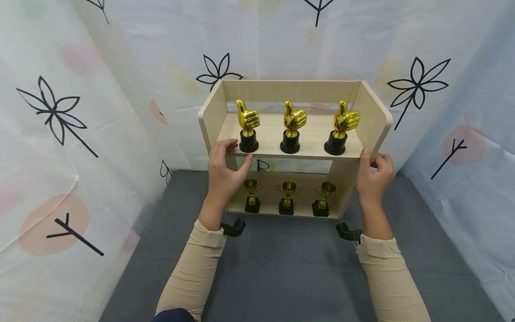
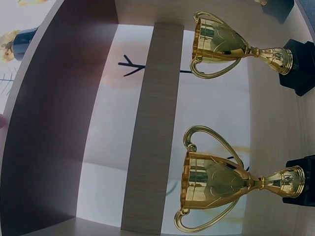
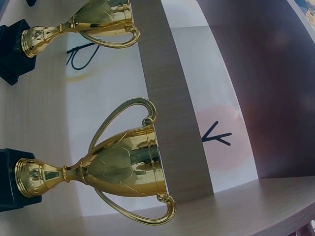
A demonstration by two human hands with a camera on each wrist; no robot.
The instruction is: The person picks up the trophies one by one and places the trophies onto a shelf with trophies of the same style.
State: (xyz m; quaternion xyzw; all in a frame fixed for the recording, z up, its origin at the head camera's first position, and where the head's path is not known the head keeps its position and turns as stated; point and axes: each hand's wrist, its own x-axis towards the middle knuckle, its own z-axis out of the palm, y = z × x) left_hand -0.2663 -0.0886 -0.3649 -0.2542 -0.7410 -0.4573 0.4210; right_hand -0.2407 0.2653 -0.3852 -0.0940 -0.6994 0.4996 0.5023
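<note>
A pale wooden two-tier shelf (image 1: pixel 289 91) stands ahead. Three gold thumbs-up trophies on black bases line its upper board: left (image 1: pixel 248 123), middle (image 1: pixel 293 127) and right (image 1: pixel 341 127). Below are three gold two-handled cup trophies, left (image 1: pixel 251 194), middle (image 1: pixel 287 197) and right (image 1: pixel 323 199). My left hand (image 1: pixel 225 172) rests at the upper board's left front corner, fingers beside the left thumbs-up trophy's base, thumb apart at the front edge. With thumb inside and fingers bent outside, my right hand (image 1: pixel 374 179) grips the right side panel's lower front corner.
The shelf stands on a dark grey tabletop (image 1: pixel 289 268). Pale cloth with black leaf drawings hangs behind it (image 1: pixel 161 53) and along both sides. The wrist views look into the lower tier, where a wooden back slat (image 2: pixel 152 123) crosses behind the cups.
</note>
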